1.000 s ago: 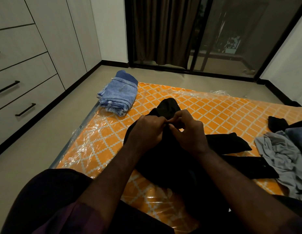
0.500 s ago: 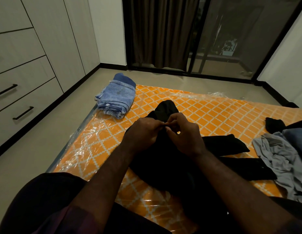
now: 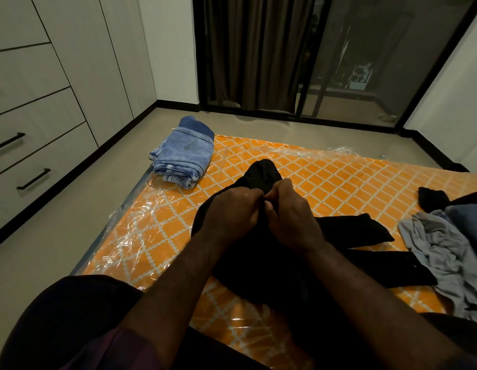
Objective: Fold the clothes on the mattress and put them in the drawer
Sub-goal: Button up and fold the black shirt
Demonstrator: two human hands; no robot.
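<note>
Pinching the black garment (image 3: 272, 268) at one spot with both hands, right over the middle of the mattress (image 3: 339, 182). Curled tight with the left hand (image 3: 232, 209), fingers closed on a small tuck of cloth. Same with the right hand (image 3: 290, 212), knuckle to knuckle against the left, thumb pressed in at the fold.

Bunched into a hump just past the fingertips, toward the far edge of the mattress. Spreading out below the wrists and under both forearms toward the near edge, dark and rumpled. Trailing off in two long flat strips toward the right edge, one beyond the other, the nearer one running up to the grey garment (image 3: 440, 252). Plain black all over, no print to make out, detail lost in the dim light. Cannot tell whether trousers or a long-sleeved top.

Over at the far left corner of the mattress, folded jeans (image 3: 184, 158), stacked neat, well apart from the hands. Heaped at the right edge with the grey garment, a dark blue piece (image 3: 469, 222) and a black scrap (image 3: 432, 198). Clear plastic wrap (image 3: 130, 222) over the orange lattice cover. Off the left edge, across the floor (image 3: 45, 263), closed drawers (image 3: 45, 145) with black bar handles.
</note>
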